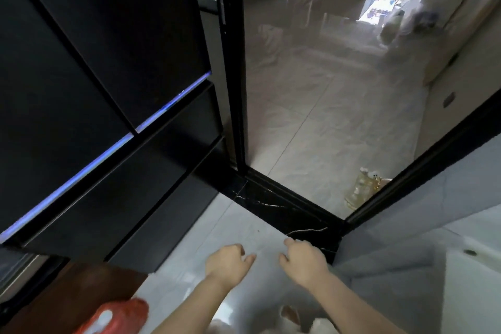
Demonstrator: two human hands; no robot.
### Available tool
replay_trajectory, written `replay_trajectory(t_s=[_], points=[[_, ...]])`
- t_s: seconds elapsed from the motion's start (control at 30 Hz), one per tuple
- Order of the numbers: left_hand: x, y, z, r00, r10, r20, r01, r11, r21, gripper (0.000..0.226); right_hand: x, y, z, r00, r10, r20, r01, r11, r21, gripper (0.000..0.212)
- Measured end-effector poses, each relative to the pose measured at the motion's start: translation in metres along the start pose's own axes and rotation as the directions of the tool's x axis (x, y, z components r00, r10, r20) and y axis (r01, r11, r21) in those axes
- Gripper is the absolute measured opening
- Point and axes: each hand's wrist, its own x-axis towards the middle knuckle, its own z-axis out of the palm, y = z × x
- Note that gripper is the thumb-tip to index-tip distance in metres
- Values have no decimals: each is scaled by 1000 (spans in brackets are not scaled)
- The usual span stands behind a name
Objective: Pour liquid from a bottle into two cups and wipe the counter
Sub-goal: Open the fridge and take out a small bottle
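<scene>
A person's two bare hands reach fwd over a pale tiled floor (311,144) at a kitchen doorway, seen from a head-worn camera looking down. The left hand (227,263) and right hand (305,257) hang side by side, near each other but apart, fingers loosely curled, both released and grasping nothing. Just ahead of the right hand lies a black marble threshold (282,210) w/ thin white veins, running diagonally between two dark door frames. At left stands a tall black fridge (89,89), its panels split by a thin strip of blue-white light. Beyond the threshold, just beside the right-hand frame, a clear bottle (360,188) of yellowish liquid stands on the floor, partly cut off by the frame and well apart from both hands; whether it is the task's bottle cannot be told. No cups show in this view. At bottom left, a red-and-white plastic bag (113,317) rests on a brown surface (62,293). At far right, part of a white sink (474,287) w/ its grey surround. The room beyond is bright and blurred; details there are unclear.
</scene>
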Motion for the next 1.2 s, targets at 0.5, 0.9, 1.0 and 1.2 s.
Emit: replay_trajectory(t_s=[0.5,0.9,1.0,1.2], points=[[51,11,-36,978,-208,-28,205,974,-99,49,107,-5,-40,976,-197,92,210,963,-165,38],[114,-37,-86,971,-222,-85,206,965,-161,49,176,-65,-71,964,-257,72,266,945,-193,41],[120,-49,-98,959,-257,-120,233,955,-185,49,189,-81,-79,956,-284,77,294,931,-215,40],[127,-66,-106,920,-364,-144,310,902,-300,50,225,-114,-90,907,-402,124,421,871,-254,40]])
